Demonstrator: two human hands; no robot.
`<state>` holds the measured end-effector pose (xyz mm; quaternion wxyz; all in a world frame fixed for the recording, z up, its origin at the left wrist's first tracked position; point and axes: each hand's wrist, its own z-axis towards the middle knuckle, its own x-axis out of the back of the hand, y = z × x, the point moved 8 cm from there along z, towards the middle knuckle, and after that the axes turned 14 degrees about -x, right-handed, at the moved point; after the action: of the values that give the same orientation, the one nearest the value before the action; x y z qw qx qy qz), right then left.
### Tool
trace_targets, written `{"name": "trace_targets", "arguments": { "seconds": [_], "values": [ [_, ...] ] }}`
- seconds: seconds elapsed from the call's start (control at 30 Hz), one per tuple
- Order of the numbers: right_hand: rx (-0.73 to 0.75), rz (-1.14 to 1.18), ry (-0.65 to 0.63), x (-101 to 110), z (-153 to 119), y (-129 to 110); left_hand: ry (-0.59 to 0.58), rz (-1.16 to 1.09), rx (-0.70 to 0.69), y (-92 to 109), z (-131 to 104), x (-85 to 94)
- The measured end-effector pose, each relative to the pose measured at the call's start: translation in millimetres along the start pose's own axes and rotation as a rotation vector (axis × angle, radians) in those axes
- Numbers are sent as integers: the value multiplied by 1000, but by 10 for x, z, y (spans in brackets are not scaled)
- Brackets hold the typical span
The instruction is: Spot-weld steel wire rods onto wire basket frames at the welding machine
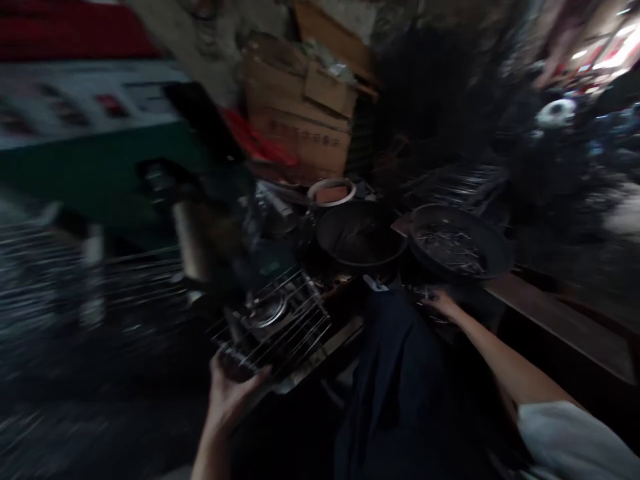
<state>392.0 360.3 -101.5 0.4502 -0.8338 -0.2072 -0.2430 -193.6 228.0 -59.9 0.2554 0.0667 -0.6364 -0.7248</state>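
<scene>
At the lower left, my left hand [234, 392] grips the near edge of a wire rack [305, 320], its thumb and fingers wrapped round that edge. The rack tilts under a dark machine with a round metal part [269, 311]. My right hand [442, 304] is beside my knee, just below a round pan [500, 257] of thin metal pieces [450, 248]. Its fingers are bent together near more small metal pieces; blur and darkness hide what they hold, if anything. Left of that pan sits a wide dark pan [363, 233].
Behind the pans stand a white-rimmed bowl [331, 193] and a cardboard box [295, 127]. A plank [565, 327] extends to the right. The dark machine [220, 233] with a pale roller rises at the left. More wire racks [140, 273] appear blurred at the far left.
</scene>
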Motion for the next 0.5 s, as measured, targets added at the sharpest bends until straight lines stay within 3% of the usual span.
{"name": "trace_targets", "arguments": {
  "seconds": [0.07, 0.17, 0.27, 0.37, 0.43, 0.5],
  "values": [
    [64, 63, -95, -114, -77, -364, -26, -83, -19, 8, -76, -38],
    [222, 196, -360, -434, -410, -1160, -11, -113, -70, 70, -169, -32],
    [376, 251, -661, -787, -1058, -2002, -44, -131, -96, 129, -269, -56],
    [601, 40, -936, -1145, -1778, -2640, -61, -132, -114, 150, -348, -39],
    [839, -151, -935, -1322, -2100, -2922, -61, -125, -120, 137, -385, -8],
    [1066, -318, -821, -1502, -2269, -3089, -56, -124, -128, 117, -419, 21]
  ]
}}
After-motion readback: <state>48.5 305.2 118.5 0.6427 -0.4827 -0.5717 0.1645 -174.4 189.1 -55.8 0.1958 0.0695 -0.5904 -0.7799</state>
